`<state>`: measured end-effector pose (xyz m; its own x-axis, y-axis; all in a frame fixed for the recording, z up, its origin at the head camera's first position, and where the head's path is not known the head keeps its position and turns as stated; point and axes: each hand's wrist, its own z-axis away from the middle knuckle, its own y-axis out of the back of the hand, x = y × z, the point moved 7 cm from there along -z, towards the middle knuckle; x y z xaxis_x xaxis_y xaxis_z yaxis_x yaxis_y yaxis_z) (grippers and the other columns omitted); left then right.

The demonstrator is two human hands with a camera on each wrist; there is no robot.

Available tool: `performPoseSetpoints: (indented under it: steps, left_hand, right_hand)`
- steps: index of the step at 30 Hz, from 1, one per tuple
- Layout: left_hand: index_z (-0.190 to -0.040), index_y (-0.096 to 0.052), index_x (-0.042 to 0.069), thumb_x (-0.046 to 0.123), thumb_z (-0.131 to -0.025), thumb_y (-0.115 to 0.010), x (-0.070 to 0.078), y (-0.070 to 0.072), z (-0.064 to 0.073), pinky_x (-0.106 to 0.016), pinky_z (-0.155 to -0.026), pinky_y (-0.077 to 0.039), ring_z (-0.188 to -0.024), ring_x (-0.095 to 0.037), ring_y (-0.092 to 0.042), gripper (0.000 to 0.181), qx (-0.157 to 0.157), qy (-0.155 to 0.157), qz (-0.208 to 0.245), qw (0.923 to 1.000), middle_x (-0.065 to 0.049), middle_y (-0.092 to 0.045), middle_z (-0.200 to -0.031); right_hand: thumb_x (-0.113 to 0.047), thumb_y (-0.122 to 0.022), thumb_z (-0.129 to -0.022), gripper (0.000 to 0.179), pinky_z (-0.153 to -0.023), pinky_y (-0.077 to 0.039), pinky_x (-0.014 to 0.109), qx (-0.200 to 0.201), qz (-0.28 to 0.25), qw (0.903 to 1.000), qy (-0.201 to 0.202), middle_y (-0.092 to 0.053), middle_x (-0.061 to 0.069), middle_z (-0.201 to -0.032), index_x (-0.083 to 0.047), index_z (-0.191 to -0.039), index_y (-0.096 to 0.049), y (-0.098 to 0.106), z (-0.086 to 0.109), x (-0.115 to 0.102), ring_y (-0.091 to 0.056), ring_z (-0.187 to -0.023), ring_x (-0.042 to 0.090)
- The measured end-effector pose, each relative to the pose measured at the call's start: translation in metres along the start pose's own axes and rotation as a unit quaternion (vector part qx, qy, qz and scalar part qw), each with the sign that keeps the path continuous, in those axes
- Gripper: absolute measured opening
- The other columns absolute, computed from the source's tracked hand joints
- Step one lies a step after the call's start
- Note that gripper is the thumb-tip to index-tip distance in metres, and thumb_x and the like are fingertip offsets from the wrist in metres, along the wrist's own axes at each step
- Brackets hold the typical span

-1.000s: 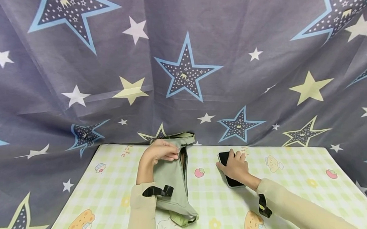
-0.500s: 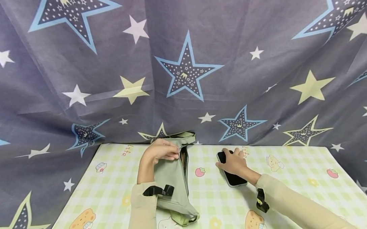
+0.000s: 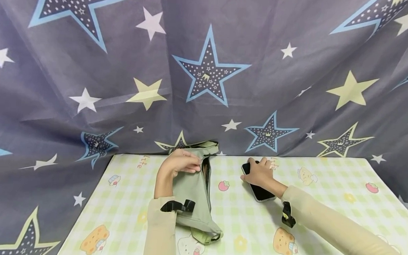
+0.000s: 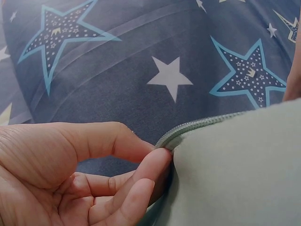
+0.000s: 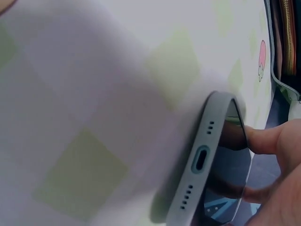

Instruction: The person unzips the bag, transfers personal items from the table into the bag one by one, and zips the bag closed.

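Bag (image 3: pixel 190 189) of smooth green fabric had its zippered edge (image 4: pixel 207 123) pinched by the left hand (image 3: pixel 180 163); the right hand (image 3: pixel 259 174) gripped a glossy, round-cornered phone (image 3: pixel 263 194).

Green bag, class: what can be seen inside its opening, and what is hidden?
Inside the green bag, the right wrist view shows an orange-brown inner zipper beside dark material. The bag itself covers anything deeper.

A bag (image 3: pixel 189 190) of smooth, matt cloth has a zip (image 4: pixel 200 123) with fine, ridged teeth. The phone (image 3: pixel 262 192) pairs a glossy, reflective screen (image 5: pixel 230 165) with a matt, plastic-looking rim (image 5: pixel 198 162). Behind the smooth-surfaced worktop (image 3: pixel 337 188), creased cloth backdrop (image 3: pixel 240 42).
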<state>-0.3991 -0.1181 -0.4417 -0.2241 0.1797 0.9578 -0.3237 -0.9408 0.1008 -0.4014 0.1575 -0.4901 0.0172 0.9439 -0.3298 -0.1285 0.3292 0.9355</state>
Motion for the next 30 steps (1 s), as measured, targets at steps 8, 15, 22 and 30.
performPoseSetpoints:
  steps: [8,15,22,30]
  left_hand:
    - [-0.118,-0.065,-0.015,0.002,-0.091,-0.064,0.0069,0.0,-0.0025,-0.016,-0.063,-0.061,-0.063,-0.005,-0.071,0.031,-0.005,-0.004,0.0,1.0,0.003,-0.072,-0.067]
    - [-0.116,-0.065,-0.015,0.001,-0.091,-0.064,0.0085,-0.0006,-0.0032,-0.015,-0.063,-0.06,-0.062,-0.004,-0.07,0.03,-0.006,-0.006,0.0,1.0,0.003,-0.071,-0.066]
    - [-0.116,-0.066,-0.014,0.001,-0.091,-0.064,0.0034,-0.0007,-0.0009,-0.015,-0.063,-0.061,-0.063,-0.005,-0.07,0.029,0.0,0.005,-0.001,1.0,0.002,-0.072,-0.066]
    - [-0.116,-0.067,-0.013,0.002,-0.092,-0.065,0.0023,-0.0008,0.0009,-0.015,-0.061,-0.06,-0.063,-0.005,-0.071,0.029,0.001,0.002,-0.004,1.0,0.002,-0.072,-0.068]
  right_hand:
    - [-0.041,-0.077,-0.089,0.077,-0.098,-0.043,0.069,0.003,0.035,0.9994,0.008,-0.036,0.04,-0.132,-0.003,-0.148,-0.045,0.008,-0.0044,-0.0041,-0.036,-0.124,0.054]
    - [-0.042,-0.077,-0.089,0.08,-0.1,-0.044,0.071,0.001,0.049,0.9988,0.005,-0.035,0.045,-0.136,-0.002,-0.149,-0.044,0.0094,-0.0049,-0.0059,-0.035,-0.127,0.056]
    - [-0.042,-0.076,-0.09,0.081,-0.099,-0.046,0.069,-0.008,0.064,0.9979,0.004,-0.037,0.046,-0.138,-0.001,-0.151,-0.042,0.0057,-0.0012,-0.0087,-0.036,-0.127,0.055]
    - [-0.037,-0.078,-0.089,0.079,-0.086,-0.053,0.062,-0.019,0.024,0.9994,-0.016,-0.036,0.044,-0.135,-0.003,-0.151,-0.042,0.0045,0.0027,-0.0093,-0.037,-0.123,0.055]
